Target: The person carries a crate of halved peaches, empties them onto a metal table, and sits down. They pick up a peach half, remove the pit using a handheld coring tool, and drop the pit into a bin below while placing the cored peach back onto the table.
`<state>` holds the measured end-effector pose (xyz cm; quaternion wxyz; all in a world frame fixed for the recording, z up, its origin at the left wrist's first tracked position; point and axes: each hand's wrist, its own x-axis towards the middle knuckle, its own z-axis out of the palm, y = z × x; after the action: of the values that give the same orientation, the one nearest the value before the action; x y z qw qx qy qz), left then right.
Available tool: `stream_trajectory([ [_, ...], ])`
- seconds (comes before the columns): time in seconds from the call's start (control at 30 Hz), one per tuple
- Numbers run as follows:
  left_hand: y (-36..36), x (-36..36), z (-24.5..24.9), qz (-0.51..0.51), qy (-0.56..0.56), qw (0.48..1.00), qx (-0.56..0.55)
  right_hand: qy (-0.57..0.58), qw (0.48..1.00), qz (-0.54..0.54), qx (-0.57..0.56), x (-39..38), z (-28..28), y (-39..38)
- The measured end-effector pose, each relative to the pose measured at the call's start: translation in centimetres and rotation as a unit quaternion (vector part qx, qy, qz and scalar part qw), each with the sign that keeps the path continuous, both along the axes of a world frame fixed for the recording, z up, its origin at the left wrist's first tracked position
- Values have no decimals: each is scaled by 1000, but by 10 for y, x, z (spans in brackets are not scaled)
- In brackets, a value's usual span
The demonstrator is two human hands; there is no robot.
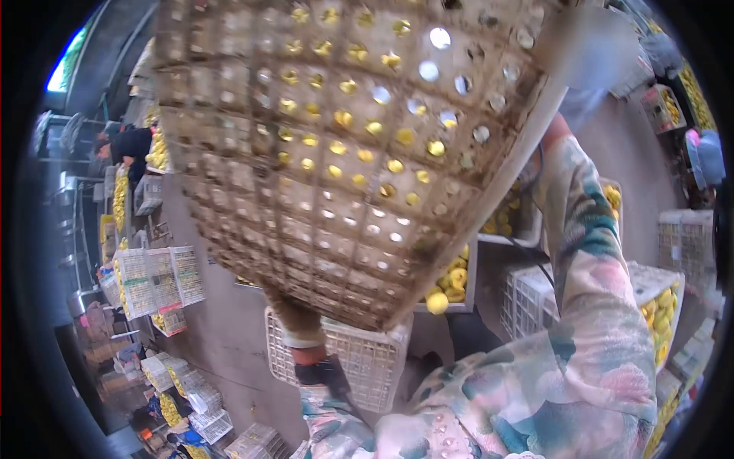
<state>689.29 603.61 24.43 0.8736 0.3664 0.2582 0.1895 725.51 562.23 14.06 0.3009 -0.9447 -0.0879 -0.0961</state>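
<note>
A big brown-stained plastic crate (321,145) with round holes is lifted and tilted in front of me, its underside or side facing the camera. Yellow spots show through many holes. My left hand (300,320), in a light glove, grips its lower edge, with the fingers hidden behind the crate. At the upper right rim is my right hand (592,57), in a pale bluish glove and smeared by motion. Below the crate stands another crate (472,284) with round yellow fruit (453,284) in it.
A white crate (348,359) stands close to my legs. To my right are a slatted crate (527,302) and a fruit-filled crate (650,275). Stacked crates (160,279) and more yellow fruit line the left side. A person in blue (705,157) is at the far right.
</note>
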Motion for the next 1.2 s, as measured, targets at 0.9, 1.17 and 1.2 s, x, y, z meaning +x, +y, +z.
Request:
stream_trajectory([
  [0.9, 57, -392, -64, 6, 23, 995, -98, -44, 997, 63, 2, -370, 21, 135],
  [1.17, 67, -457, -79, -62, 10, 989, -132, -91, 994, 27, -47, -514, 41, 100],
  [1.2, 65, -461, -83, -73, 7, 987, -140, -113, 992, 20, -59, -530, 40, 92],
])
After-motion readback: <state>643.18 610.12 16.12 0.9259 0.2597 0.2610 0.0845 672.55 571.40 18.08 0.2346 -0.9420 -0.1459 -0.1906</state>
